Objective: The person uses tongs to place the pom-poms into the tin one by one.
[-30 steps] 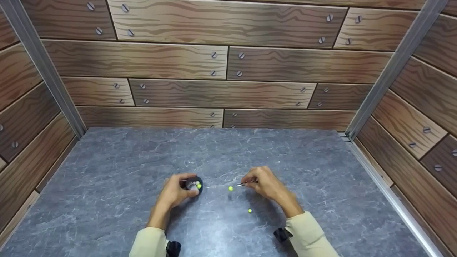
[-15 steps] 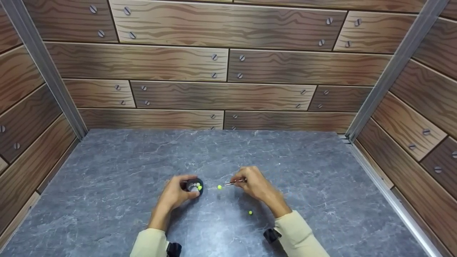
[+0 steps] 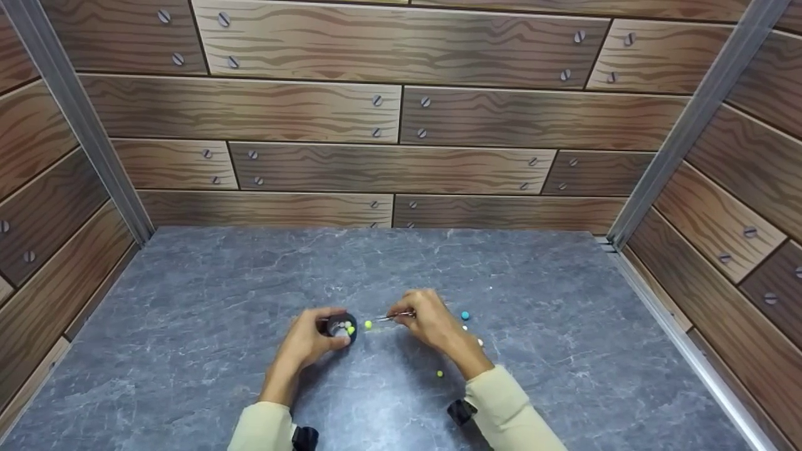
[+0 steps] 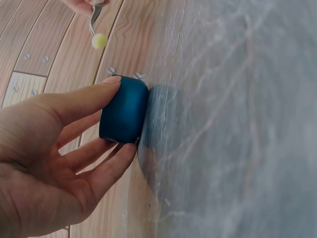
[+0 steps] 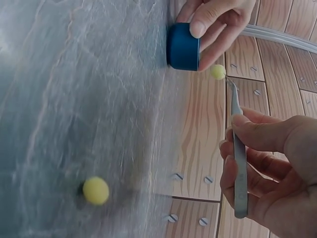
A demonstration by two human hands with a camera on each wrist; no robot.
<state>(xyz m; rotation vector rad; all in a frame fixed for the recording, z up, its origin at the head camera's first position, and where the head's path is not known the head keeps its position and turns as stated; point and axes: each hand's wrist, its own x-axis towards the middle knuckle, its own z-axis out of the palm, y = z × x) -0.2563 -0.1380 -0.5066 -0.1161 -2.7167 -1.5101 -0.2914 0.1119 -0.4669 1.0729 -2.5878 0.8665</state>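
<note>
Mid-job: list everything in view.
Round metallic cup: one, blue, left of centre
Small balls in cup: count unclear, yellow and white
Slim metal tweezers: one, silver, right of cup
Raised ball: one, yellow, at tweezer tips
Loose ball: one, yellow, nearest the person
Blue ball: one, right of tweezers
White balls: two, nearer than blue ball
Marbled tabletop: one, grey, beneath cup
Plank-patterned walls: three, brown, back and sides
Metal posts: two, grey, back corners
Metal rail: one, silver, right edge
Sleeves: two, cream, bottom edge
Wrist devices: two, black, beside sleeves
Left hand: one, around cup
Right hand: one, gripping tweezers
</note>
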